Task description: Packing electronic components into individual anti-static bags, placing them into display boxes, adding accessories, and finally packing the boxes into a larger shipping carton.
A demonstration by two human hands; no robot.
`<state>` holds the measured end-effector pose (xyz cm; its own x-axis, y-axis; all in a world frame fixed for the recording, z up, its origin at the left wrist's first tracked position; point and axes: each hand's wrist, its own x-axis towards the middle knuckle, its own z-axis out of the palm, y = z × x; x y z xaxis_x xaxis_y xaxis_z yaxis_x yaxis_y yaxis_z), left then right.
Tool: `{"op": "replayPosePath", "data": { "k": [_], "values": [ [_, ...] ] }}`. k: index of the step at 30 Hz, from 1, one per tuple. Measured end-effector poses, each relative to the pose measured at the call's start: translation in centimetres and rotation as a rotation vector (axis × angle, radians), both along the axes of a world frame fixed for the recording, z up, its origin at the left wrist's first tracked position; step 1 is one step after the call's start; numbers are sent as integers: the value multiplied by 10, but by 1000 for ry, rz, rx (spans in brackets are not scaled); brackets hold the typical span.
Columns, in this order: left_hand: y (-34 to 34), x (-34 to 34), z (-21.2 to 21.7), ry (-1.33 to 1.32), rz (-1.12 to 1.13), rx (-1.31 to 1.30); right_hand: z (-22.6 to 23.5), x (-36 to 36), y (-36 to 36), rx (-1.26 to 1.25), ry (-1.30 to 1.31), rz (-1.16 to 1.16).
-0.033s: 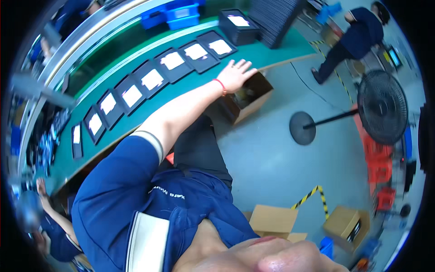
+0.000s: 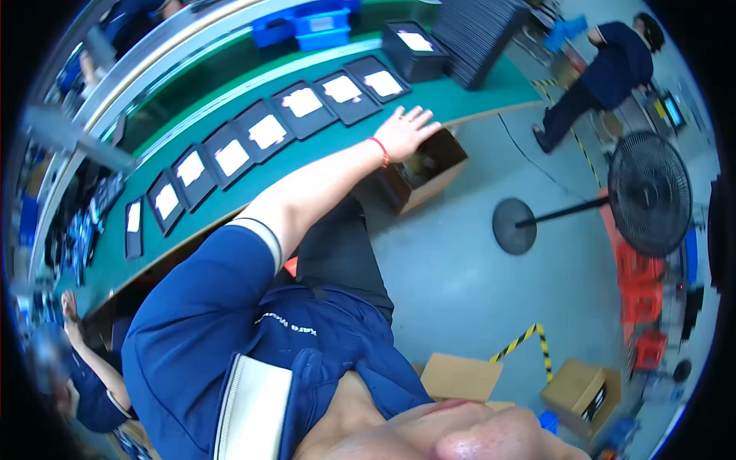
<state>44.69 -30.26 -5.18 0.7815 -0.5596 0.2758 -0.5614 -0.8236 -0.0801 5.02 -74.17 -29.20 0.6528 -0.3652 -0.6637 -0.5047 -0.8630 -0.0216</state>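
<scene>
My left hand [image 2: 405,132] reaches out on a bare arm with a red band at the wrist. It lies flat, fingers apart and holding nothing, at the near edge of the green conveyor belt [image 2: 322,149]. Just beyond it runs a row of several flat black trays [image 2: 303,107], each carrying a white sheet. An open cardboard box [image 2: 429,170] stands on the floor right under the hand. My right hand is out of the picture. My blue shirt fills the lower left.
A black box [image 2: 418,47], a tall stack of black trays [image 2: 479,31] and blue bins [image 2: 307,23] sit at the belt's far end. A standing fan [image 2: 648,192], red crates [image 2: 636,295], cardboard boxes [image 2: 460,376], a co-worker [image 2: 606,73] and another person [image 2: 80,368] are nearby.
</scene>
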Motion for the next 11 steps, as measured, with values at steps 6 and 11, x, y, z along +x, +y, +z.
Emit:
{"op": "replayPosePath", "data": {
  "k": [6,11],
  "values": [
    [47,-62,-8,-4,77,-23,52,66,84,265,5,81],
    [77,-133,-13,76,-8,-269,69,116,126,610,-404,144]
  ]
}}
